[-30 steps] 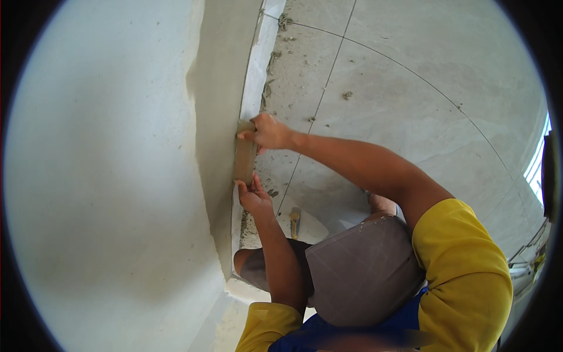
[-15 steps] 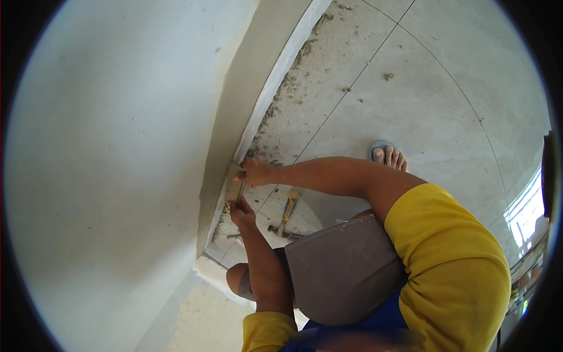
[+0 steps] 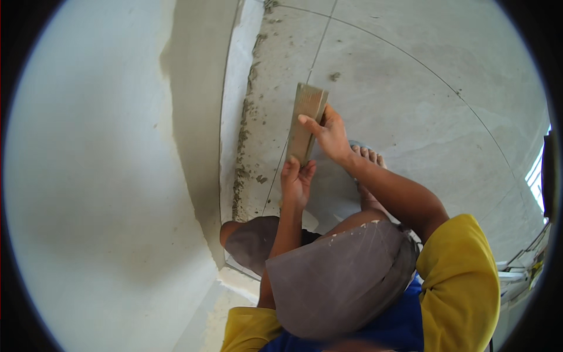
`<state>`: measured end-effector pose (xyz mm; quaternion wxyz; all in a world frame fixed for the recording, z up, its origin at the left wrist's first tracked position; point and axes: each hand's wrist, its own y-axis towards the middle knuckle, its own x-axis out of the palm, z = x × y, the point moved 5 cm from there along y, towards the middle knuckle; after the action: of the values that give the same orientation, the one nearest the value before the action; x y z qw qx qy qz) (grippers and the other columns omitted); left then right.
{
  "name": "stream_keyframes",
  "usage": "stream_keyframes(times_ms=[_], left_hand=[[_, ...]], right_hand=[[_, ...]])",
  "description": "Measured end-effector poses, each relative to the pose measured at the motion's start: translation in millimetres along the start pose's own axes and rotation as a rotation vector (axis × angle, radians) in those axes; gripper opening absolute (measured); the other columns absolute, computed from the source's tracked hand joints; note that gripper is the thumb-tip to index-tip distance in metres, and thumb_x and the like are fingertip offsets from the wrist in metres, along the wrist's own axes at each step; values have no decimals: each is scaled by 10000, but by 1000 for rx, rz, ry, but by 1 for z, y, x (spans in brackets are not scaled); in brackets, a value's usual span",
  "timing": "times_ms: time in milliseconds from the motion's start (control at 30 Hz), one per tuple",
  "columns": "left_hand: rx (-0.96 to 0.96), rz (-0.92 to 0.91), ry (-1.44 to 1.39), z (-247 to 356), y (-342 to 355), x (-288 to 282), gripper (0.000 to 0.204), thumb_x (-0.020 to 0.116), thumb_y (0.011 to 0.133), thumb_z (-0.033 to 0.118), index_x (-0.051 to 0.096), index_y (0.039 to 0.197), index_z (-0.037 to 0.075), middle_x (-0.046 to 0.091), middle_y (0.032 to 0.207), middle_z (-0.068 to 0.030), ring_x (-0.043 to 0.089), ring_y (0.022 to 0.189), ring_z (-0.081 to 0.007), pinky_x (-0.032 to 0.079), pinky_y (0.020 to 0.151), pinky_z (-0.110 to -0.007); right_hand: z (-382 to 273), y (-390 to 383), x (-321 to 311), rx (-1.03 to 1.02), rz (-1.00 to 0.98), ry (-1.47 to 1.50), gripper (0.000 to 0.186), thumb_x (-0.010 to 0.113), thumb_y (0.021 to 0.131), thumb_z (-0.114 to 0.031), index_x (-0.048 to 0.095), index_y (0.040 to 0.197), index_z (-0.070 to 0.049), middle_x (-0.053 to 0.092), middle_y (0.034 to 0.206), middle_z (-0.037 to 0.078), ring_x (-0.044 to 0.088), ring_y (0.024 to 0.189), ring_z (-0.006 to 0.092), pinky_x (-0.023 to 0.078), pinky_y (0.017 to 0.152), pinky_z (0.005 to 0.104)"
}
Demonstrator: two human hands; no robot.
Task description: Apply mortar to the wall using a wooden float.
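Note:
A narrow strip of tile (image 3: 301,144), tan with ridged marks at its far end, is held up over the floor, away from the wall. My left hand (image 3: 297,183) pinches its near end between thumb and fingers. Higher up, my right hand (image 3: 329,134) grips its right edge, the thumb lying across the face. My fingers partly hide the strip's back and lower end.
Along the wall (image 3: 105,146) runs a pale skirting strip (image 3: 233,100), with mortar crumbs (image 3: 245,132) beside it on the tiled floor (image 3: 404,117). My bent knee (image 3: 252,240) is close to the wall. My slippered foot (image 3: 368,155) rests right of my hands.
Both hands have brought the tile strip away from the wall's base, rightward and up, showing its ridged face. The hammer seen earlier on the floor is now hidden behind my arm and leg.

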<state>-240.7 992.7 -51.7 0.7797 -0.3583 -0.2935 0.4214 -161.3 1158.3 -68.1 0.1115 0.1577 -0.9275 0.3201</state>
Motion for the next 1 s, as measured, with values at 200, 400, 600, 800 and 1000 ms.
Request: stream_keyframes(times_ms=[200, 400, 600, 800, 1000], left_hand=[[-118, -122, 183, -22, 15, 88, 311, 609, 929, 257, 503, 1124, 38, 644, 950, -66, 658, 784, -152, 555, 698, -259], [-7, 90, 401, -11, 27, 79, 270, 663, 893, 277, 575, 999, 46, 651, 902, -45, 639, 747, -124, 534, 677, -239], [111, 189, 357, 5, 25, 73, 282, 650, 905, 285, 567, 1045, 55, 634, 946, -47, 606, 771, -115, 512, 711, -246], [184, 259, 156, 42, 30, 50, 287, 636, 916, 289, 539, 1098, 89, 575, 1083, -39, 559, 919, -148, 468, 817, -276], [272, 366, 364, 86, 18, 37, 331, 672, 889, 299, 547, 1073, 54, 599, 1052, -75, 590, 900, -181, 480, 812, -296]], right_hand=[[-3, 16, -46, 0, 158, 275, 341, 640, 903, -239, 506, 1122, -15, 657, 865, 84, 628, 752, 168, 506, 692, 332], [-2, 24, -51, -28, 213, 173, 309, 601, 927, -265, 488, 1070, -15, 640, 800, 147, 638, 714, 236, 498, 652, 367], [-10, 32, -36, -32, 168, 113, 338, 600, 922, -282, 477, 1078, -9, 642, 809, 196, 661, 755, 307, 493, 671, 408], [-30, 51, 0, -22, 22, 187, 346, 565, 930, -302, 473, 1081, -4, 635, 843, 243, 647, 803, 394, 487, 700, 428], [-75, 111, 19, -144, 206, 207, 352, 505, 944, -309, 467, 1071, 18, 619, 838, 267, 619, 818, 444, 474, 728, 460]])
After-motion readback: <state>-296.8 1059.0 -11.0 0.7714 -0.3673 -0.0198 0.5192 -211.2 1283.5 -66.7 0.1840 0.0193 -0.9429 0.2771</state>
